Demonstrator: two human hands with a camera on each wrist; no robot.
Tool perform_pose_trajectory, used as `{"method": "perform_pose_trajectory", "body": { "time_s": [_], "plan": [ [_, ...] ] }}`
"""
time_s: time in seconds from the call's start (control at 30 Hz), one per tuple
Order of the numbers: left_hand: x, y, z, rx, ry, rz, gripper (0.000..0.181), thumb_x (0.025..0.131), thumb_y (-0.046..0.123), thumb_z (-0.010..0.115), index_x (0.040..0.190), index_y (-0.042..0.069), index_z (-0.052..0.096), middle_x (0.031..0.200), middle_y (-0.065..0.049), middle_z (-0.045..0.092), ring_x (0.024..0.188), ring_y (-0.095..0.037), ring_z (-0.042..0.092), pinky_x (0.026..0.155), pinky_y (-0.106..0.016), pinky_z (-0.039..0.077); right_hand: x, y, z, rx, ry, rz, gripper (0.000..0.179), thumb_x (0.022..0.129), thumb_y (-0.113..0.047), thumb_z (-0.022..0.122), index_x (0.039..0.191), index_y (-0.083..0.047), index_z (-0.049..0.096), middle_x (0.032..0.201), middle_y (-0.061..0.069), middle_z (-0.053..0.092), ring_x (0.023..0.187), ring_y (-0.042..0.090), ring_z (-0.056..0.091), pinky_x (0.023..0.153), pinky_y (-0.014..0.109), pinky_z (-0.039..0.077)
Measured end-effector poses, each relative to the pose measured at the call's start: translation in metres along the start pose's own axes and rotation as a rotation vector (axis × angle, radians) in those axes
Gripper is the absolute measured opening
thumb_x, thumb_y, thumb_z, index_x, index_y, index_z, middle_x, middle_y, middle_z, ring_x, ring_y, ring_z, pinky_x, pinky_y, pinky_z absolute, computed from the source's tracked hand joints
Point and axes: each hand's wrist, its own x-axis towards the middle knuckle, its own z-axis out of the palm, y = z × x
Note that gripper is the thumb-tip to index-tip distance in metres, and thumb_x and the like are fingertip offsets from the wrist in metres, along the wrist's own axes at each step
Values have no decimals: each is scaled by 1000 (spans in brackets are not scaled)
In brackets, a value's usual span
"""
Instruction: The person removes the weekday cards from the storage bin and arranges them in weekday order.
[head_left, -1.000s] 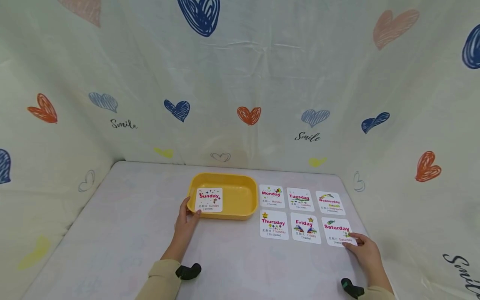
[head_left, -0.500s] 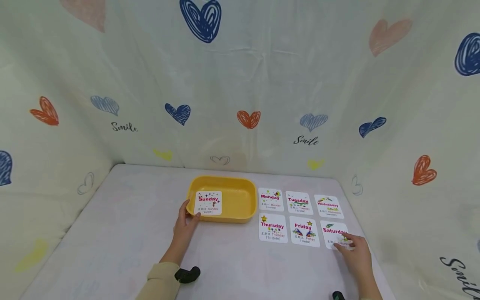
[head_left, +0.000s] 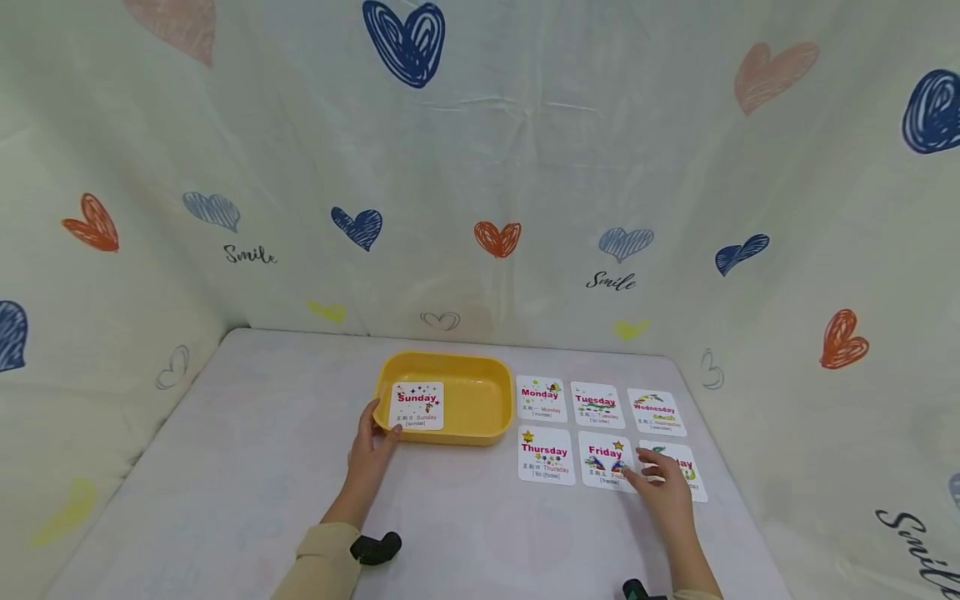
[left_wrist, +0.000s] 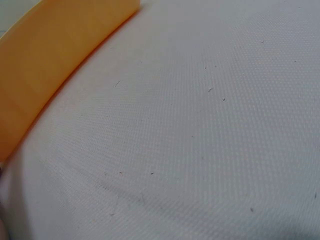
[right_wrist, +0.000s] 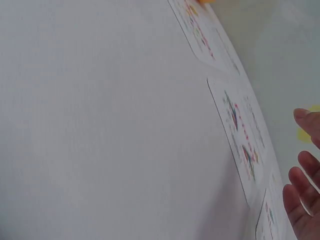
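In the head view my left hand (head_left: 369, 458) grips the left front corner of a yellow tray (head_left: 480, 400), thumb at the front rim and fingers along the side. Inside the tray at the left lies a white Sunday card (head_left: 417, 408). My right hand (head_left: 670, 496) hovers over the Friday card (head_left: 600, 454) and Saturday card (head_left: 693, 477), holding nothing and covering part of Saturday. Its thumb and fingers (right_wrist: 300, 185) stand apart in the right wrist view. The left wrist view catches the tray's outer wall, with the left hand almost wholly out of frame.
Right of the tray, Monday (head_left: 542, 400), Tuesday (head_left: 597, 407) and Wednesday (head_left: 657, 413) cards form the back row. Thursday (head_left: 546, 457) starts the front row with Friday and Saturday. A heart-printed curtain (head_left: 525, 300) hangs behind the white table (head_left: 465, 508).
My right hand has come off the Saturday card and moved left toward Friday. Saturday now lies slightly tilted and closer to Friday. The left hand stays at the tray.
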Motion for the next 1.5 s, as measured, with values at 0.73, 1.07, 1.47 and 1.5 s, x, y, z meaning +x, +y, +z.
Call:
{"method": "perform_pose_trajectory", "body": {
  "time_s": [0.73, 1.07, 1.47, 1.5],
  "plan": [
    [-1, 0, 1, 1, 2, 18, 71, 97, 30, 58, 155, 23, 18, 148, -16, 35, 132, -34, 33, 109, -61, 24, -12, -112, 75, 434, -180, 2, 46, 84, -8, 75, 128, -5, 60, 116, 13, 62, 95, 23, 57, 75, 17, 50],
    [2, -1, -2, 2, 0, 12, 71, 97, 32, 57, 155, 25, 16, 148, -14, 35, 130, -33, 33, 109, -61, 24, -12, -148, 108, 514, -282, -84, 44, 83, -7, 76, 124, 1, 61, 110, 16, 63, 92, 21, 57, 72, 19, 51],
    [0, -3, -2, -11, -12, 1, 72, 98, 31, 57, 156, 25, 15, 151, -15, 31, 136, -35, 29, 110, -62, 19, -22, -187, 140, 633, -374, -172, 37, 82, 2, 74, 117, 5, 63, 107, 22, 63, 89, 21, 57, 76, 19, 50],
    [0, -3, -1, -11, -13, 2, 72, 98, 31, 58, 156, 25, 15, 151, -16, 31, 136, -35, 29, 110, -62, 19, -20, -186, 145, 628, -373, -167, 37, 82, 1, 75, 117, 3, 63, 107, 19, 63, 89, 20, 57, 76, 19, 50]
  ]
}}
